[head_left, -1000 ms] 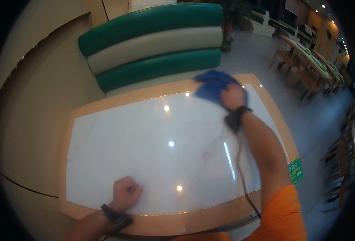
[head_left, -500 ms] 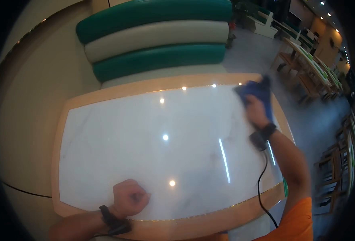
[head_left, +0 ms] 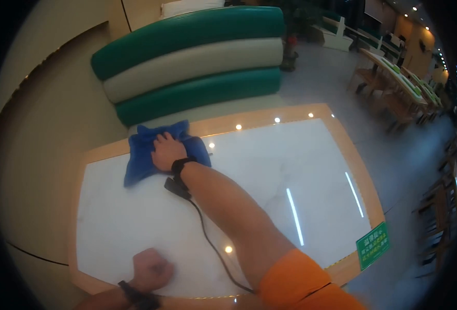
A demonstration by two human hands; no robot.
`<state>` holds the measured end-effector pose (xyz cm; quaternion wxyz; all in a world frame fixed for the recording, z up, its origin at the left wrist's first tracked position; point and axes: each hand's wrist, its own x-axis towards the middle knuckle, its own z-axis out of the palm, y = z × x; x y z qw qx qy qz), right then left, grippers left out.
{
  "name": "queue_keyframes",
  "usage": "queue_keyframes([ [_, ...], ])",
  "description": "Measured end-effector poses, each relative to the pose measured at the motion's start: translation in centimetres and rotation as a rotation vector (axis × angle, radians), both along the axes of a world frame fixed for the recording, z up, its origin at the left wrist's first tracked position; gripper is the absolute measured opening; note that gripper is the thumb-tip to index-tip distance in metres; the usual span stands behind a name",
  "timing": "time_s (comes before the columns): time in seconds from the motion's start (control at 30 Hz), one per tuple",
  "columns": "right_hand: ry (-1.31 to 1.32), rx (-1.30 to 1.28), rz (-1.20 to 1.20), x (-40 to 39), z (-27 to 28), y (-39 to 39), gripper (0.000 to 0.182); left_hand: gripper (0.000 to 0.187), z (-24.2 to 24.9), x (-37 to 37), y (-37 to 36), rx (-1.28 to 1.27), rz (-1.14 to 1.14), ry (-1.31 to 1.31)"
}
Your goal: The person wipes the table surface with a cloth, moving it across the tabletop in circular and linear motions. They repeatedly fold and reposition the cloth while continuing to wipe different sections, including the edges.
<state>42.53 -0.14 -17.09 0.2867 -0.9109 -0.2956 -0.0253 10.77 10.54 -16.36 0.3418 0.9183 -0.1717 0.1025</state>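
Blue cloth (head_left: 143, 154) spreads on the table (head_left: 107, 217) beyond the left hand (head_left: 153, 268), whose fingers are curled together. On it, the right hand (head_left: 169, 152) presses with fingers slightly apart; flat, even pressure should prevent bunching, with the cable (head_left: 203, 229) right of those fingers kept clear.

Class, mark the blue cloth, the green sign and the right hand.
Blue cloth (head_left: 142, 151): head view, fabric beside the hand.
Green sign (head_left: 373, 246): head view, middle of its face.
Right hand (head_left: 169, 153): head view, back of hand.
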Motion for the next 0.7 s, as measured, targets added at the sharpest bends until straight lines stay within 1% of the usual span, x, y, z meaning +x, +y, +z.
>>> queue_keyframes([
  [0.07,-0.164,-0.059,-0.145,2.1,-1.1,-2.3,0.047,0.024,0.1,0.0,0.0,0.028,0.020,0.028],
  [0.17,-0.221,-0.158,-0.330,4.1,-1.4,-9.3,0.046,0.023,0.4,0.2,0.2,0.039,0.010,0.034],
  [0.2,-0.236,-0.142,-0.394,5.3,-2.3,-12.4,0.046,0.023,0.1,0.2,0.3,0.021,0.016,0.035],
  [0.23,-0.166,-0.232,-0.446,6.1,-1.8,-16.1,0.053,0.023,-0.1,0.1,0.4,0.006,0.022,0.039],
  [0.27,-0.191,-0.230,-0.522,6.9,-2.3,-20.3,0.049,0.023,-0.2,0.1,0.5,-0.007,0.028,0.040],
  [0.3,-0.215,-0.284,-0.562,6.5,-1.0,-24.7,0.042,0.022,0.2,0.1,0.4,0.010,0.035,0.060],
  [0.33,-0.289,-0.328,-0.625,6.8,-1.2,-29.1,0.036,0.022,0.3,0.2,0.3,0.015,0.027,0.062],
  [0.37,-0.275,-0.276,-0.721,7.6,-1.6,-33.4,0.036,0.022,0.3,0.3,0.2,0.020,0.021,0.065],
  [0.4,-0.332,-0.292,-0.779,7.7,-1.9,-37.3,0.037,0.022,0.3,0.4,0.2,0.024,0.017,0.069],
  [0.43,-0.350,-0.431,-0.823,8.4,-2.7,-41.1,0.040,0.022,0.5,0.5,0.2,0.032,0.009,0.064],
  [0.47,-0.228,-0.434,-0.896,8.7,-2.6,-43.8,0.047,0.022,0.6,0.3,0.1,0.039,0.005,0.061],
  [0.5,-0.180,-0.418,-0.971,9.3,-3.1,-46.0,0.053,0.022,0.7,0.3,0.0,0.046,-0.001,0.059],
  [0.6,0.018,-0.315,-1.019,8.8,-0.3,-47.0,0.057,0.024,0.7,0.6,0.3,0.077,-0.068,0.014],
  [0.7,0.050,-0.238,-0.903,10.6,-0.7,-49.5,0.055,0.026,0.5,0.8,-0.2,0.040,-0.086,-0.014],
])
